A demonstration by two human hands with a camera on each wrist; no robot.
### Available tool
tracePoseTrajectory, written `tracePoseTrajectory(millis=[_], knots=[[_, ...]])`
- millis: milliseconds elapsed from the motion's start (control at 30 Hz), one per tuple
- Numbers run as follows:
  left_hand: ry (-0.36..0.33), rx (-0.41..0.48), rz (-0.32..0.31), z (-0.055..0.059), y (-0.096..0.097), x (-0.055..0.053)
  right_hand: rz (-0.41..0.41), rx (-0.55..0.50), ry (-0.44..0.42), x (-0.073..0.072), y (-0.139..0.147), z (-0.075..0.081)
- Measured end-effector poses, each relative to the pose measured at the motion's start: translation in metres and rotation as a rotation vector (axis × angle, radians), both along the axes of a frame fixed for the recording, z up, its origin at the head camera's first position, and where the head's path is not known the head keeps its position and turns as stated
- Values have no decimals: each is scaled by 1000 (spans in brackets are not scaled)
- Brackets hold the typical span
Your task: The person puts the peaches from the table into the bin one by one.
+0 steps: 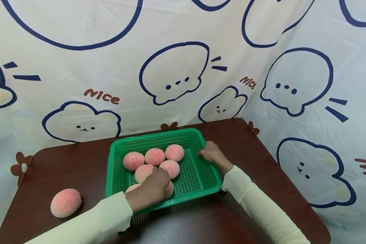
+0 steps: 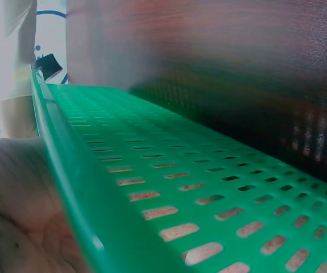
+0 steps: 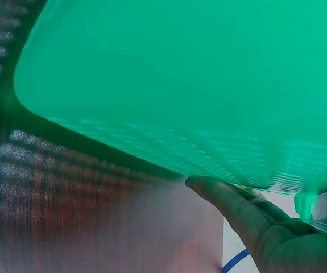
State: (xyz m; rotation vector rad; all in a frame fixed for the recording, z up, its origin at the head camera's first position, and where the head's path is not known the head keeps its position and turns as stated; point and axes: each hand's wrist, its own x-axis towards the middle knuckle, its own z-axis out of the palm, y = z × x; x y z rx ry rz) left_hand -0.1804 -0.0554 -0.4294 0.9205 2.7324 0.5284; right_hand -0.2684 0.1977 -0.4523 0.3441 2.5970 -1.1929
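Note:
A green plastic basket (image 1: 196, 191) with slotted walls holds several pink, speckled peaches (image 1: 155, 157). My left hand (image 1: 154, 186) reaches over the basket's near rim, its fingers bent down over a peach (image 1: 169, 190) in the front row. The hand covers much of this peach, and its fingertips are hidden. At the basket's right side, my right hand (image 1: 212, 153) grips the rim. In the right wrist view its fingers (image 3: 231, 207) lie along the outside of the wall. Another peach (image 1: 65, 203) lies on the table, left of the basket.
The dark brown table (image 1: 88, 169) has rounded corners. White cloth (image 1: 177, 20) printed with cartoon bears hangs behind it and along the right. Small dark pieces (image 1: 222, 193) show beneath the basket's near edge.

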Motion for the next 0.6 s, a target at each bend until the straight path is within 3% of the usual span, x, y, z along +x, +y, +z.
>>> tracePoseTrajectory(millis=[167,600], knots=[[-39,-16,33,2,1,1,-1,5,-3,0,0,-1],[-22,-83,29,6,0,1,-11,-9,-4,0,-2,0]])
